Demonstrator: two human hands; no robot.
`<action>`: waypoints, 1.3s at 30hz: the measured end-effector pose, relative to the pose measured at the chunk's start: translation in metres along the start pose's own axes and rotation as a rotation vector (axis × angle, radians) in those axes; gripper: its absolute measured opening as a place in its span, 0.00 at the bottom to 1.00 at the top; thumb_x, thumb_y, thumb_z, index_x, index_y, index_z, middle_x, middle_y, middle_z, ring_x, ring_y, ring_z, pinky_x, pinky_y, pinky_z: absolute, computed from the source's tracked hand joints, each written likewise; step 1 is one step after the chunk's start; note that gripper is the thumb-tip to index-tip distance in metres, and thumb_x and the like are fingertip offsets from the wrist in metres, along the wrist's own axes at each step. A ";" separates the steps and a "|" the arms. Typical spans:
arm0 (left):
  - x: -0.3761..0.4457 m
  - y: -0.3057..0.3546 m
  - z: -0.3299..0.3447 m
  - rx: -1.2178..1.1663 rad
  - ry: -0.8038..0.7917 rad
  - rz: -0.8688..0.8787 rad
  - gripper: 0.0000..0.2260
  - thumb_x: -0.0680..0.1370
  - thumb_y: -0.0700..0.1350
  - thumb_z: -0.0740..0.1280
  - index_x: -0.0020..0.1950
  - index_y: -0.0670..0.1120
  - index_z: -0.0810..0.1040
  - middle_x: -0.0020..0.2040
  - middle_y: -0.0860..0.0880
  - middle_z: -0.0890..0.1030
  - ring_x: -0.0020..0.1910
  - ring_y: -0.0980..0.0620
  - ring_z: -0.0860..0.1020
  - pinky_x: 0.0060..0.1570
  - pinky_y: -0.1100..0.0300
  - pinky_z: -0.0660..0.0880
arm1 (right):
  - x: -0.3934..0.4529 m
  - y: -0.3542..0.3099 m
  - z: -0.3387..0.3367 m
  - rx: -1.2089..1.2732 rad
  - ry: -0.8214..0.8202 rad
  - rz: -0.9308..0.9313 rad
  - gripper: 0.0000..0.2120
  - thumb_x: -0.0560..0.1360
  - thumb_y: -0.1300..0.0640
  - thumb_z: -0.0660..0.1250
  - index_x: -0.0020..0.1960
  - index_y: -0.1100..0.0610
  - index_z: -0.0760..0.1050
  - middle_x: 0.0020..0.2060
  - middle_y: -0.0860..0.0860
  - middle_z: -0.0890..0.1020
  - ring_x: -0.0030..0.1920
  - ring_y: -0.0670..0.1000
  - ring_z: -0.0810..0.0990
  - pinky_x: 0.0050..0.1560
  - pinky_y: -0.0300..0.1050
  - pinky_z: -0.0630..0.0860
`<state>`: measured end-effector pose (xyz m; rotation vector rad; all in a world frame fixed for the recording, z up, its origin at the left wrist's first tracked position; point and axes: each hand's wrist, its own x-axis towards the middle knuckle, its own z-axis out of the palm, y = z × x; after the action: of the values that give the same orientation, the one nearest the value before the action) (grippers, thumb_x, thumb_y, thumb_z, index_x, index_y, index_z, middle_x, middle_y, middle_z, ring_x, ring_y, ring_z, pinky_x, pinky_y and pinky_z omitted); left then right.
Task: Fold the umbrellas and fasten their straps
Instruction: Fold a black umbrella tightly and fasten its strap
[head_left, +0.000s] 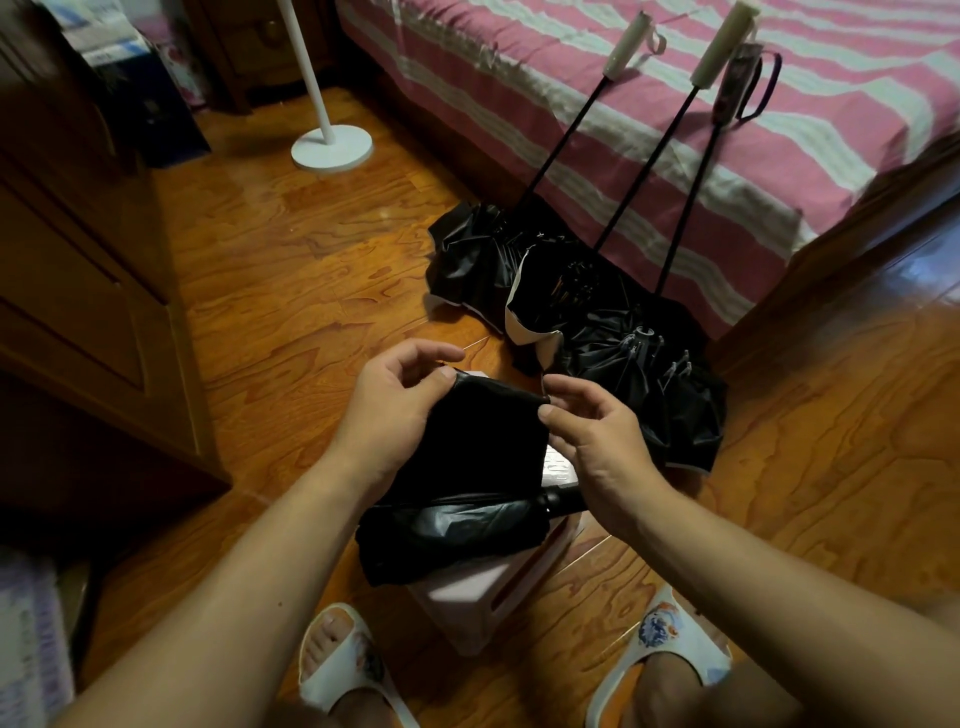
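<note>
A black folding umbrella (467, 499) lies across a pale pink stool (467, 608) in front of me, its canopy loose and its black handle end pointing right. My left hand (395, 405) pinches the upper left edge of a raised canopy panel. My right hand (592, 436) pinches the same panel's upper right corner. Three more umbrellas (582, 296) stand canopy-down on the floor beyond, shafts leaning on the bed: two with cream handles (626, 47), one with a dark handle (735, 85).
A bed with a pink and white striped cover (727, 130) fills the upper right. A white round lamp base (332, 148) stands on the wooden floor at the upper left. Dark wooden cabinets (78, 312) line the left. My slippered feet (337, 665) flank the stool.
</note>
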<state>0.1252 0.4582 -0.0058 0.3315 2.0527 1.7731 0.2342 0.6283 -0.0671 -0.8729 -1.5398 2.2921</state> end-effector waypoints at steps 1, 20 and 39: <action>-0.001 0.001 0.000 0.015 -0.008 0.014 0.09 0.80 0.36 0.68 0.54 0.47 0.84 0.44 0.52 0.84 0.45 0.54 0.82 0.49 0.56 0.79 | 0.002 -0.001 0.000 -0.085 -0.020 -0.015 0.14 0.75 0.67 0.72 0.55 0.51 0.85 0.50 0.52 0.84 0.55 0.52 0.84 0.59 0.47 0.81; 0.015 -0.005 -0.015 -0.013 0.096 -0.039 0.11 0.81 0.35 0.66 0.57 0.50 0.82 0.55 0.48 0.85 0.55 0.49 0.83 0.54 0.56 0.81 | 0.055 0.012 0.000 -0.375 -0.075 -0.101 0.06 0.79 0.61 0.71 0.48 0.51 0.83 0.46 0.51 0.86 0.51 0.53 0.85 0.53 0.48 0.81; -0.043 -0.083 -0.064 1.227 -0.596 -0.239 0.30 0.81 0.58 0.64 0.80 0.67 0.53 0.83 0.52 0.42 0.81 0.45 0.44 0.79 0.43 0.53 | 0.083 0.035 0.014 -1.341 0.031 -0.355 0.14 0.81 0.51 0.62 0.63 0.57 0.73 0.57 0.57 0.75 0.59 0.60 0.75 0.58 0.55 0.74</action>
<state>0.1418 0.3693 -0.0736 0.7728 2.2746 0.0470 0.1644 0.6456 -0.1230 -0.7041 -2.8655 0.7741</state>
